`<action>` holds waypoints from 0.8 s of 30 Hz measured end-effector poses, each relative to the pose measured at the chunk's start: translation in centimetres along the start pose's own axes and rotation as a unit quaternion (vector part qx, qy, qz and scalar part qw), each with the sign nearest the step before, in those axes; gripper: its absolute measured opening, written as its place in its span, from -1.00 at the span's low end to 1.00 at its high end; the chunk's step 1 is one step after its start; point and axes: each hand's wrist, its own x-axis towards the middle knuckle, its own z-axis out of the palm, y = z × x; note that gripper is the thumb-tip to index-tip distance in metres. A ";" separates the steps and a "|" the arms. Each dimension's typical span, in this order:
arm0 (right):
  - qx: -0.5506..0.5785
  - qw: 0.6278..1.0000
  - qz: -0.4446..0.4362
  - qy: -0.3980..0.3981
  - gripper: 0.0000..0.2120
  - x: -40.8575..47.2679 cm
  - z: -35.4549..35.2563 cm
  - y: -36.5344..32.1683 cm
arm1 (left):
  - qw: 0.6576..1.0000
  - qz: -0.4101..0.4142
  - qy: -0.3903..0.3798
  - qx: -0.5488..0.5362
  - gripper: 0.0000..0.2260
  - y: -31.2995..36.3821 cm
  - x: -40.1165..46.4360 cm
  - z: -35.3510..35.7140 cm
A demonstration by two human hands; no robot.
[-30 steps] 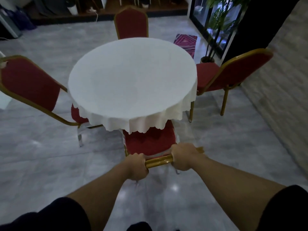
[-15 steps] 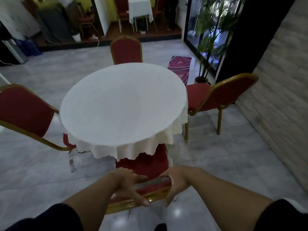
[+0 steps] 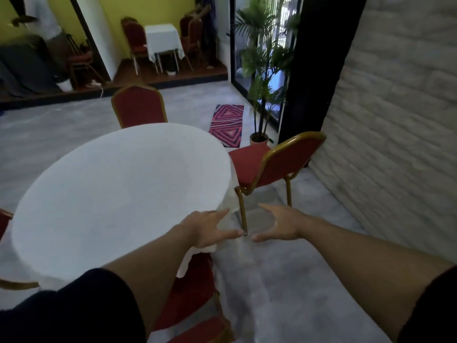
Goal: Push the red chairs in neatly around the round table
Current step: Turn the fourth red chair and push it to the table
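The round table (image 3: 118,194) wears a white cloth and fills the left middle. My left hand (image 3: 210,229) hovers open over its near right edge, holding nothing. My right hand (image 3: 279,225) is open in the air just right of it, above the floor. Below my left arm, a red chair (image 3: 195,293) with gold frame sits tucked partly under the cloth. Another red chair (image 3: 277,164) stands on the right, its seat near the table edge and its back turned toward the wall. A third red chair (image 3: 139,107) stands at the far side. A sliver of a fourth (image 3: 5,221) shows at the left edge.
A stone wall (image 3: 395,120) runs along the right. A potted palm (image 3: 262,70) and a pink patterned mat (image 3: 227,125) lie beyond the right chair. At the back is a raised platform with a small covered table (image 3: 163,40) and more chairs.
Both hands have let go of the near chair's gold back rail and lifted, now open. The view has swung up and to the right, toward the right chair.
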 end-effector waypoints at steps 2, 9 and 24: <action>0.003 1.000 0.014 0.011 0.25 0.4 -2.3 3.3 | 1.000 -0.001 0.021 0.000 -0.07 2.7 2.7 -1.0; -0.019 0.999 0.027 0.039 0.32 1.7 -9.8 15.4 | 0.999 -0.002 0.054 -0.006 -0.19 12.8 11.3 -3.7; -0.041 0.997 0.028 0.051 0.20 9.8 -22.7 25.3 | 0.997 -0.001 0.074 0.023 -0.05 21.5 30.5 -8.7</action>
